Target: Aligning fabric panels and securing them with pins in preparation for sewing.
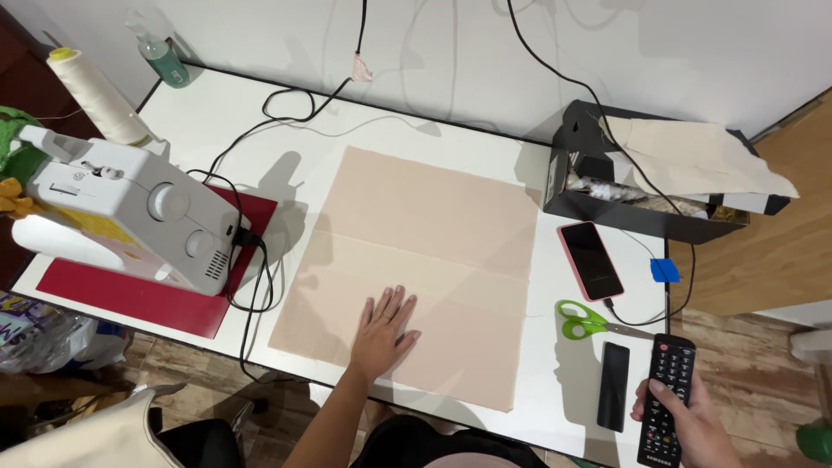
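Down on the white table (pixel 217 121) lies a big square of thin, soft cloth (pixel 416 260) the colour of a peach. It is flat and smooth, with a faint fold line across its middle. The left hand (pixel 384 334) rests flat on the near part of the cloth, palm down, with the fingers spread apart and holding nothing.

Over at the near right edge of the table, the right hand (pixel 689 425) is wrapped around a long black remote control (pixel 666 399) with many small buttons. The thumb lies on top of the buttons. Just beside it on the table lies a small flat black bar (pixel 614 386), plain and smooth. Above that lie scissors (pixel 594 322) with shiny metal blades and bright green plastic handles. A phone (pixel 590 260) in a pink case lies near them, its dark glass face up.

A black box (pixel 607 208) with an open top stands at the right, and a pale cloth scrap hangs over it. On the left, a white plastic sewing machine (pixel 139 221) sits on a flat red mat (pixel 147 299). A tall cone of cream thread (pixel 97 95) stands behind it. Black cords (pixel 260 130) curl across the table.
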